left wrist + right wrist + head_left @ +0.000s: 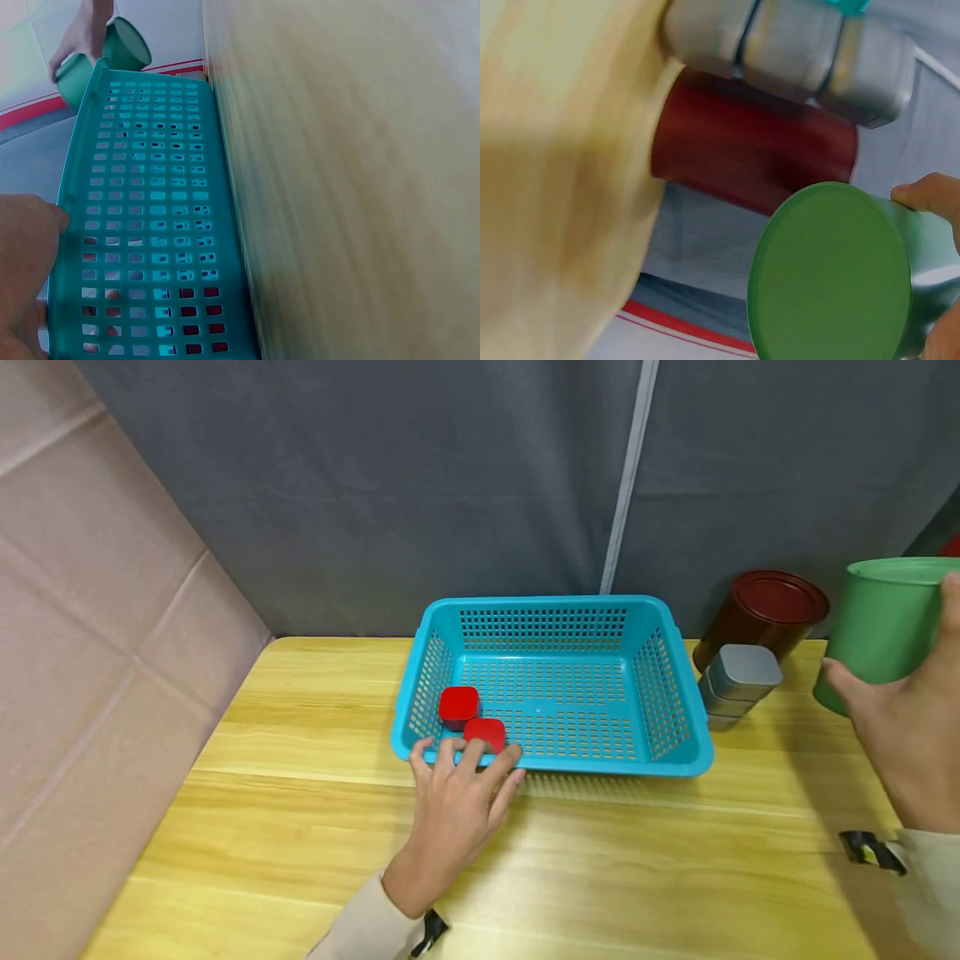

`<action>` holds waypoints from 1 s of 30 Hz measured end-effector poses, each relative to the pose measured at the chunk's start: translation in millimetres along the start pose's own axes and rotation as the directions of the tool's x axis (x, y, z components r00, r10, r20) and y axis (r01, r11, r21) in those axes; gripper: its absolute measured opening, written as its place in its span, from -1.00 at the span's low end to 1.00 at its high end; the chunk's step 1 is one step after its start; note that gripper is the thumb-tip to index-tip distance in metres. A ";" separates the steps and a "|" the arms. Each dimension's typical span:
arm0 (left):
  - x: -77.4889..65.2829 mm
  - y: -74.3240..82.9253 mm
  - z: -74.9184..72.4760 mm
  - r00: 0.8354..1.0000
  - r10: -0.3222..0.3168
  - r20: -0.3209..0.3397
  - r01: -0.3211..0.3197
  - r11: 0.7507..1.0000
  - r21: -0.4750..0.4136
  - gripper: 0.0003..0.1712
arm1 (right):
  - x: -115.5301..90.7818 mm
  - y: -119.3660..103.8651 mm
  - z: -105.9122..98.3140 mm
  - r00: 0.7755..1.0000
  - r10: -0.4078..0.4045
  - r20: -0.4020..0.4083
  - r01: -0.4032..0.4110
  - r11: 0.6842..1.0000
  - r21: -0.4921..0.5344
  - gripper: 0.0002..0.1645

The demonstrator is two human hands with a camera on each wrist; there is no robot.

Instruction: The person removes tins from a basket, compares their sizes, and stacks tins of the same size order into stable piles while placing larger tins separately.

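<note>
A light-blue plastic basket (pixel 555 766) with slotted walls lies on the wooden table. My left hand (pixel 457 802) grips its near rim toward the left, fingers bent over the edge and the thumb on the outer side. Inside, close to those fingers, sit two small red-lidded square boxes (pixel 459 703), the nearer partly hidden by the hand. At the far right my right hand (pixel 918 693) holds a green canister (pixel 885 627) up off the table, thumb and fingers around its side. Its flat green end (pixel 832 277) faces the right wrist camera.
Right of the basket, a stack of grey square tins (pixel 742 672) stands in front of a dark red canister (pixel 776 602). A grey curtain (pixel 450 485) hangs behind the table (pixel 300 843), and a pale pink panel (pixel 97 652) runs along its left.
</note>
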State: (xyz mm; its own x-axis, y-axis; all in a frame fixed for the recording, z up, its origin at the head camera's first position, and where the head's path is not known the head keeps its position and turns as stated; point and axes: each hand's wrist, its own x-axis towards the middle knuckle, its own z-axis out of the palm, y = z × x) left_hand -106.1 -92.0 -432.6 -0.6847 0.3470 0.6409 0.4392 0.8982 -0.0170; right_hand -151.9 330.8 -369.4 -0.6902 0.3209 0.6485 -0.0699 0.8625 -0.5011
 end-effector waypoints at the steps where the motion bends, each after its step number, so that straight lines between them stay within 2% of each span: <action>1: 0.1 0.0 0.1 1.000 0.001 -0.002 -0.001 1.000 0.001 -0.56 | -1.5 2.4 0.6 1.000 0.015 0.003 -0.015 1.000 -0.020 0.05; 5: 0.4 0.1 0.4 1.000 0.002 -0.007 -0.002 1.000 0.006 -0.51 | -5.9 12.4 5.1 0.998 0.063 0.015 -0.062 0.996 -0.064 0.16; 7: 0.5 0.2 0.4 1.000 0.002 -0.009 -0.002 1.000 0.006 -0.50 | -7.1 17.6 9.4 0.997 0.071 0.022 -0.070 0.997 -0.030 0.19; 12: 0.3 0.2 0.7 1.000 0.004 -0.016 -0.004 1.000 0.005 -0.49 | -11.4 32.4 17.1 0.999 0.034 0.036 -0.036 0.999 0.039 0.07; 18: 0.4 0.2 0.8 1.000 0.005 -0.017 -0.005 1.000 0.006 -0.50 | -14.0 46.4 24.0 1.000 0.013 0.017 -0.014 1.000 0.013 0.32; 24: 0.4 0.6 -0.3 1.000 0.005 -0.012 -0.005 1.000 0.003 -0.52 | -16.3 52.6 27.8 0.998 0.049 0.033 -0.049 0.999 0.001 0.12; 30: 0.7 0.4 -0.4 1.000 0.004 -0.015 -0.004 1.000 0.004 -0.53 | -17.0 50.8 26.8 0.996 0.063 0.056 -0.060 0.997 -0.043 0.04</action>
State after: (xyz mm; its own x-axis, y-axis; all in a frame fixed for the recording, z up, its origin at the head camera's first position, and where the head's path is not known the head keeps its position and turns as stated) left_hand -106.1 -91.5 -431.9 -0.6742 0.3463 0.6523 0.4397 0.8979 -0.0222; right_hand -163.1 358.7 -421.2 -0.7325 0.3518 0.5828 0.0026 0.8575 -0.5144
